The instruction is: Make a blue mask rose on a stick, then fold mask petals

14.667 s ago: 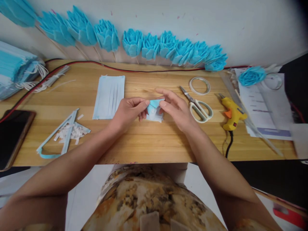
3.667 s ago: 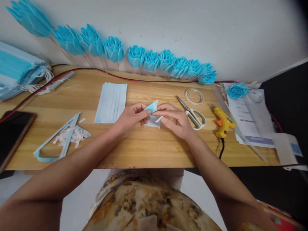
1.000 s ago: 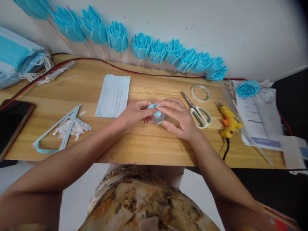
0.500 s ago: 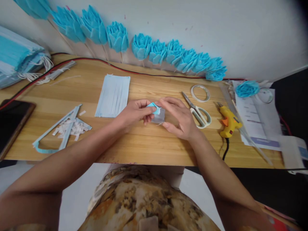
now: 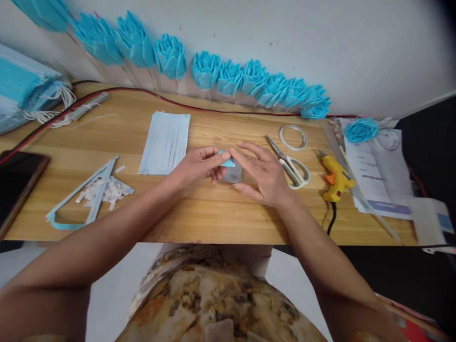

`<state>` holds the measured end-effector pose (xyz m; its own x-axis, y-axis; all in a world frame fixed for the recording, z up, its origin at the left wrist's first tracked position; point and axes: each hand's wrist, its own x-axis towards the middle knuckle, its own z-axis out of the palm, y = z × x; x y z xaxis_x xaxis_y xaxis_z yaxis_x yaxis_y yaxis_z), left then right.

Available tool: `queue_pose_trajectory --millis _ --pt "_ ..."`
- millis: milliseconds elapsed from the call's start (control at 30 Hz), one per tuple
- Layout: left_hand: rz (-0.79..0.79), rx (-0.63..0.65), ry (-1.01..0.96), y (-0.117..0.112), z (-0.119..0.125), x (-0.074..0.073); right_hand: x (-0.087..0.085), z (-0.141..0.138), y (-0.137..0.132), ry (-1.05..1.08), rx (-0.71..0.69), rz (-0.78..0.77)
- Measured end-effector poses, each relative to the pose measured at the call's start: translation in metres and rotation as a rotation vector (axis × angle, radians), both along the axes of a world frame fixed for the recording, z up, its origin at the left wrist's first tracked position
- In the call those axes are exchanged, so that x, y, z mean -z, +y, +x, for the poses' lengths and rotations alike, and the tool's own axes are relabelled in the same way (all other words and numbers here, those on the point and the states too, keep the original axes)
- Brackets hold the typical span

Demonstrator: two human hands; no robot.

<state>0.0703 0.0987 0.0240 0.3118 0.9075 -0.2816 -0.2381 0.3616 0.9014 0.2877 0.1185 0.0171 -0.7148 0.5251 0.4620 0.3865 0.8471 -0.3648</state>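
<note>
My left hand (image 5: 201, 164) pinches a small folded piece of blue mask fabric (image 5: 228, 163) between thumb and fingers. The index fingertip of my right hand (image 5: 261, 173) touches the far edge of this piece near my left thumb; its other fingers are spread and the thumb stays apart. Beneath the fabric, between both hands, lies a translucent square (image 5: 233, 175). A thin pale strand pokes out by my right thumb. Left of my hands is a flat pale-blue face mask (image 5: 166, 142). Scissors with white-green handles (image 5: 294, 170) lie to the right.
Tape roll (image 5: 293, 137), yellow glue gun (image 5: 337, 178) and papers (image 5: 377, 175) are at right. Scraps (image 5: 103, 191), a phone (image 5: 21, 183) and bagged masks (image 5: 24, 90) are at left. Blue fabric flowers (image 5: 204, 70) line the wall, with a red-black cable (image 5: 213, 109) below.
My left thumb has slid over the blue fabric, and less of the piece shows now. My right index fingertip has come closer to that thumb. The view has shifted slightly.
</note>
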Motion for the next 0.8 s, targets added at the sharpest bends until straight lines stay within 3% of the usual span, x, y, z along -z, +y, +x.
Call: queue_pose_trajectory --millis 200,367,467,633,800 --pt "0.045 -0.020 0.009 0.000 -0.003 0.005 -0.001 -0.002 -0.001 0.103 -0.012 -0.067" --pt "0.142 -0.077 0.043 0.001 -0.004 0.006 -0.005 -0.002 -0.005 0.355 0.184 -0.368" --pt "0.213 -0.115 0.065 0.002 -0.004 0.007 -0.009 -0.004 -0.007 0.382 0.263 -0.564" --pt "0.251 -0.154 0.051 0.003 -0.006 0.008 -0.020 -0.009 -0.012 0.388 0.203 -0.710" --pt "0.224 -0.147 0.043 0.003 -0.005 0.008 -0.021 -0.020 -0.010 0.611 0.263 -0.834"
